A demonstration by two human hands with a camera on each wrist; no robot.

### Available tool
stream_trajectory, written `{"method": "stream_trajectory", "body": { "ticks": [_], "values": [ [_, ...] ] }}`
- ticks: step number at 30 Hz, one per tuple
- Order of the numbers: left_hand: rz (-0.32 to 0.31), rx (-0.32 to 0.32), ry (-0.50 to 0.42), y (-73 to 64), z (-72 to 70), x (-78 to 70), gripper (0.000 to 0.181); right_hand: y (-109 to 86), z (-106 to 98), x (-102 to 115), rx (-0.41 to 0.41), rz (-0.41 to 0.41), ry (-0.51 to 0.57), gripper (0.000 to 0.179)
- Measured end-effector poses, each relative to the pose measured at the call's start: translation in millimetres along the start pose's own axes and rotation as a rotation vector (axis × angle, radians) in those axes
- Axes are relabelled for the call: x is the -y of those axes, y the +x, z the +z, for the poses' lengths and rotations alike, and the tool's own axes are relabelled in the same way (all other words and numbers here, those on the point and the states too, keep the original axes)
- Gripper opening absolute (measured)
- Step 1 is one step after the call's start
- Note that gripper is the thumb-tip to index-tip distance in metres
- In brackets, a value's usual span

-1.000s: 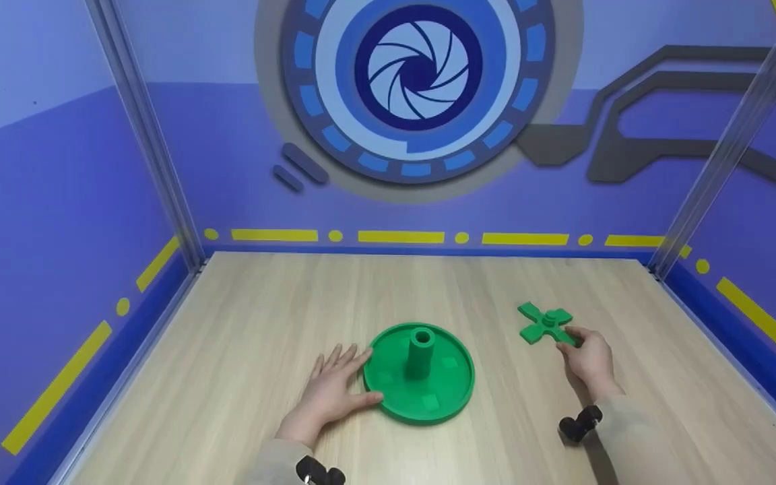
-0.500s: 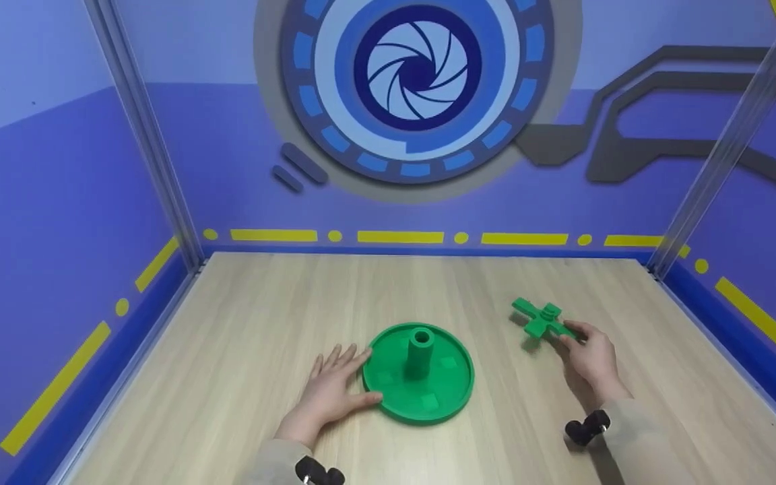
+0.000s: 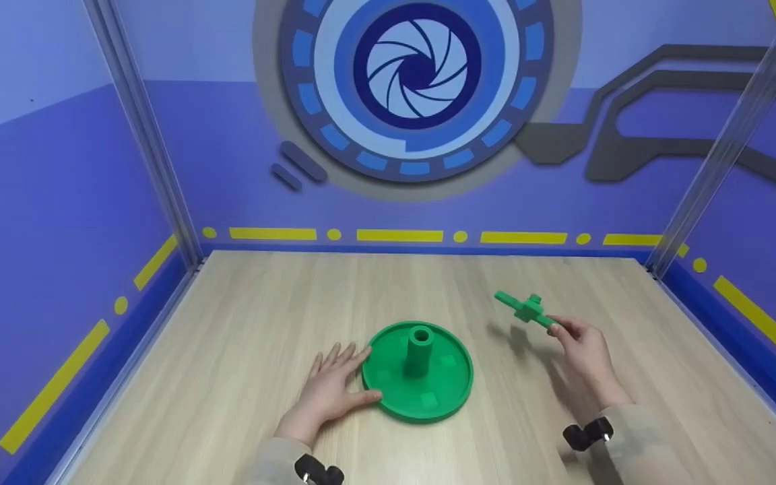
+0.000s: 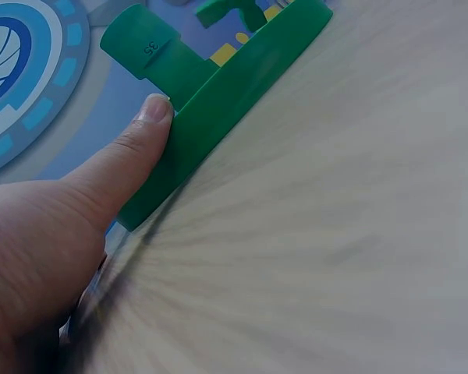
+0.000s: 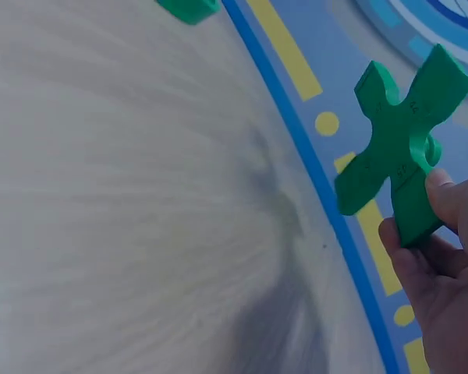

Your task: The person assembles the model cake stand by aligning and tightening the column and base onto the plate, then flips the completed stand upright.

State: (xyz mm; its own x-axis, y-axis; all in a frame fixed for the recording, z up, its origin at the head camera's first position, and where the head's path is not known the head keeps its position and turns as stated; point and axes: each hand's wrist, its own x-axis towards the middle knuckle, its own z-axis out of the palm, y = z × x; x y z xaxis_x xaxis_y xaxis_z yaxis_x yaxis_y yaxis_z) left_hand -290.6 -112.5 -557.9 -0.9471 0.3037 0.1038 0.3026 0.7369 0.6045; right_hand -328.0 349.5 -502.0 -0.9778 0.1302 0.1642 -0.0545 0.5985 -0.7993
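A round green tray (image 3: 395, 397) with a raised rim and a hollow upright post (image 3: 419, 353) at its middle sits on the table. My left hand (image 3: 331, 391) rests at its left side, fingers spread, the thumb (image 4: 140, 136) touching the rim. My right hand (image 3: 587, 353) pinches one arm of a green cross-shaped piece (image 3: 528, 310) between thumb and fingers. Tilted, the cross is held above the table to the right of the tray, its shadow below. A short round knob stands on its centre. The right wrist view shows its flat underside, with small marks.
The wood-grain table (image 3: 280, 289) is bounded by blue panels at the back and both sides. Metal posts (image 3: 152, 148) rise at the back corners. Each wrist wears a black camera mount (image 3: 588, 434).
My right hand has raised the cross-shaped piece off the table, moving it left and tilting it edge-on to the head view. The left hand and the tray have stayed in place.
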Motion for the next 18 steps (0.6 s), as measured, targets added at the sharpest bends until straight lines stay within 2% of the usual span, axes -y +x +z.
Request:
{"method": "stream_trajectory", "body": {
  "ticks": [7, 18],
  "values": [
    [0.003, -0.003, 0.008, 0.7, 0.3, 1.1, 0.094, -3.5, -0.2, 19.8, 0.024, 0.031, 0.063, 0.043],
    [0.010, -0.001, 0.012, 0.5, 0.9, 1.3, 0.094, -6.9, 8.0, 43.7, 0.050, 0.045, 0.277, 0.043]
  ]
}}
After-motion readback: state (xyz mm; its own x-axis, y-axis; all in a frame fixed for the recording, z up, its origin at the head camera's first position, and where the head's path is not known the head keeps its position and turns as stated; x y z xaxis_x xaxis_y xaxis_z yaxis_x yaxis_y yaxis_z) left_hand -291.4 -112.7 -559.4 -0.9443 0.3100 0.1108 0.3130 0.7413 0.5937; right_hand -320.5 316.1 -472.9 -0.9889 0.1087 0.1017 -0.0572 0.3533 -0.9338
